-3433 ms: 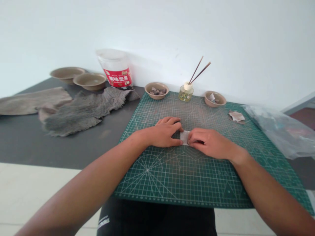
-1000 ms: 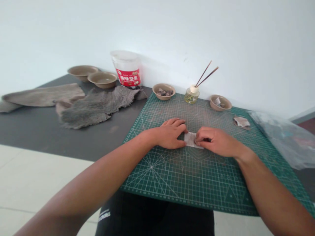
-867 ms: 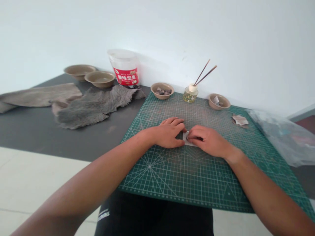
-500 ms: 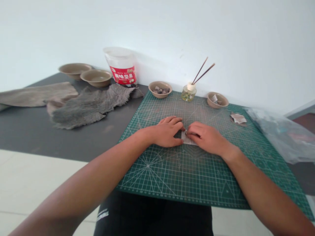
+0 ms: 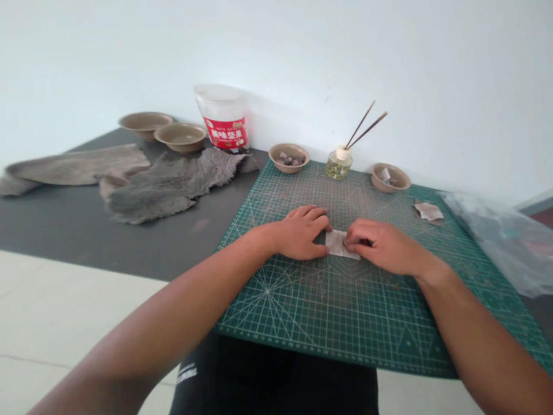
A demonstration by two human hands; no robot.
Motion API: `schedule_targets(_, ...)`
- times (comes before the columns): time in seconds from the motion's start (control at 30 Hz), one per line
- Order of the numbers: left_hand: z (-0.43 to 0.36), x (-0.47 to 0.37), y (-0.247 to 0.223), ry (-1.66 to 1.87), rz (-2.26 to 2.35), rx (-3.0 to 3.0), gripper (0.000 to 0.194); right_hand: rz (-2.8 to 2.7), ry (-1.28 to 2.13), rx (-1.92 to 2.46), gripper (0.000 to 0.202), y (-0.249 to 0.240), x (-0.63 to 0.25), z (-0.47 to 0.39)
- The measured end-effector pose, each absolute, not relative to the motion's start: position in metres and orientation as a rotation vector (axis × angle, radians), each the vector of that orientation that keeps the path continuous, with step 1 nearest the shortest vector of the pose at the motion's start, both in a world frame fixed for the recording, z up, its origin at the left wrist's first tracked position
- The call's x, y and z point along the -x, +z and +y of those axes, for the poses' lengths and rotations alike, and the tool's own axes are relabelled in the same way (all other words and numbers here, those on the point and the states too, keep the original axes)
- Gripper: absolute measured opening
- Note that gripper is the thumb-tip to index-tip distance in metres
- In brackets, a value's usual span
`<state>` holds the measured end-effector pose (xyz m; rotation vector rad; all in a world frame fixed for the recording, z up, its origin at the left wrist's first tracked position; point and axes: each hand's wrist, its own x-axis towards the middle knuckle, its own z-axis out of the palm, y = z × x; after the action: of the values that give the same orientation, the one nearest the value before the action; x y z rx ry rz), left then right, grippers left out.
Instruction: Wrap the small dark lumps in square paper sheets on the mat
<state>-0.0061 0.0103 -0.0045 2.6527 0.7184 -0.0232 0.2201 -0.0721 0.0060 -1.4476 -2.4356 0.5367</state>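
Observation:
A small pale rectangular piece (image 5: 336, 243), paper or thin cloth, lies flat on the green cutting mat (image 5: 311, 311). Along its left edge, the thumb and fingertips of my left hand (image 5: 302, 235) rest on it, the fingers outstretched. Over the right part of the piece, my right hand (image 5: 386, 245) is closed in a pinch, fingertips down at its surface. Whatever sits between those fingertips is too small and hidden to name. A little stack of similar pale and brown pieces (image 5: 429, 211) lies farther right on the mat.
Along the wall stand a bowl of dark lumps (image 5: 289, 170), a glass bottle with two sticks (image 5: 339, 164) and a bowl holding pale scraps (image 5: 391, 184). Clear plastic sheeting (image 5: 501, 242) covers the right side. Leftward are grey hides (image 5: 151, 190), two bowls (image 5: 180, 145) and a red-labelled tub (image 5: 227, 132).
My right hand has slid rightward over the pale piece, baring more of its middle. The left hand keeps its place at the edge. The whole view has shifted slightly.

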Motion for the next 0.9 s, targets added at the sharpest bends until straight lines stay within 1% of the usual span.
schedule_targets(0.1,0.0102,0.0063,-0.0043,-0.023,0.700,-2.647,0.055,-2.459,0.518,1.347,0.012,0.0049,-0.2172,-0.0732)
schedule_targets(0.2,0.0103,0.0064,-0.0040,-0.027,0.721,-2.649,0.055,-2.366,0.370,1.483,0.011,0.0046,-0.2185,-0.0713)
schedule_targets(0.27,0.0100,0.0064,-0.0036,-0.039,0.731,-2.649,0.056,-2.375,0.416,1.491,0.009,0.0053,-0.2201,-0.0710)
schedule_targets(0.37,0.0096,0.0065,-0.0028,-0.038,0.709,-2.643,0.056,-2.443,0.565,1.364,0.007,0.0050,-0.2176,-0.0727)
schedule_targets(0.43,0.0097,0.0067,-0.0027,-0.032,0.699,-2.641,0.057,-2.419,0.529,1.380,0.009,0.0038,-0.2152,-0.0728)
schedule_targets(0.53,0.0101,0.0067,-0.0033,-0.030,0.723,-2.638,0.056,-2.343,0.391,1.514,0.011,0.0033,-0.2167,-0.0710)
schedule_targets(0.6,0.0102,0.0067,-0.0036,-0.029,0.727,-2.636,0.055,-2.365,0.432,1.514,0.011,0.0042,-0.2187,-0.0714)
schedule_targets(0.7,0.0100,0.0068,-0.0034,-0.027,0.702,-2.638,0.055,-2.443,0.568,1.373,0.011,0.0046,-0.2175,-0.0737)
schedule_targets(0.77,0.0099,0.0068,-0.0030,-0.026,0.699,-2.641,0.055,-2.419,0.521,1.379,0.012,0.0037,-0.2164,-0.0733)
schedule_targets(0.83,0.0100,0.0067,-0.0027,-0.025,0.713,-2.642,0.054,-2.351,0.413,1.483,0.012,0.0033,-0.2181,-0.0712)
schedule_targets(0.9,0.0100,0.0066,-0.0023,-0.031,0.725,-2.641,0.054,-2.327,0.393,1.541,0.012,0.0039,-0.2209,-0.0701)
